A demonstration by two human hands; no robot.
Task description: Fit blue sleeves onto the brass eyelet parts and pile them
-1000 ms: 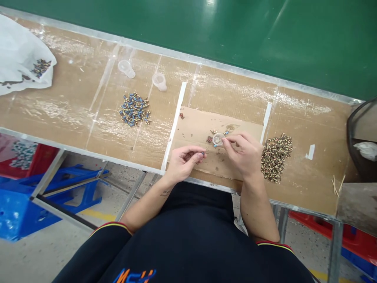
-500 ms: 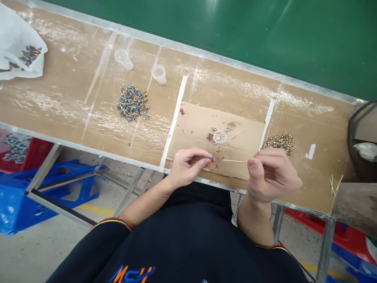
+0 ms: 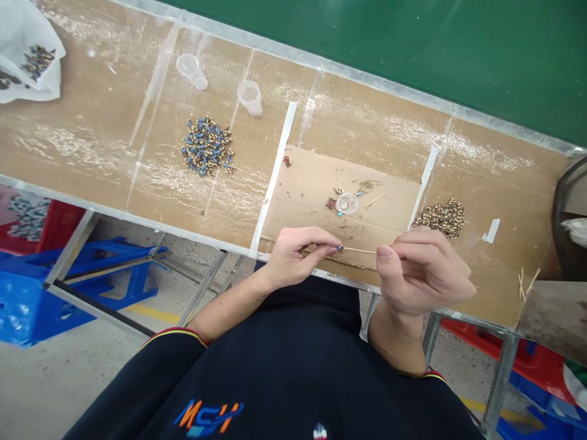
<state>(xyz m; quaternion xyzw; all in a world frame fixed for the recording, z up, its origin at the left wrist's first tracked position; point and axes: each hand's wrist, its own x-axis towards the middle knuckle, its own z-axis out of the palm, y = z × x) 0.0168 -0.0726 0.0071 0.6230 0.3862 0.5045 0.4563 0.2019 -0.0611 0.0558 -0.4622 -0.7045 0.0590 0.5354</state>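
- Currently: small blue part (image 3: 338, 247) is pinched at the left hand (image 3: 293, 256) fingertips, held over the near edge of the cardboard mat (image 3: 312, 195).
- Thin stick (image 3: 360, 250) runs from the right hand (image 3: 422, 272) to the part; its tip looks to be touching it.
- Step, as I read it: dabbing or poking the part with the stick. Next move needs a steady tip and a firm pinch.
- Left hand: thumb and forefinger closed on the part, other fingers curled.
- Right hand: loosely curled, thumb and forefinger gripping the stick.
- Nearby: small clear cup (image 3: 347, 203) on the mat, blue pile (image 3: 206, 146) to the left, brass pile (image 3: 441, 217) to the right.
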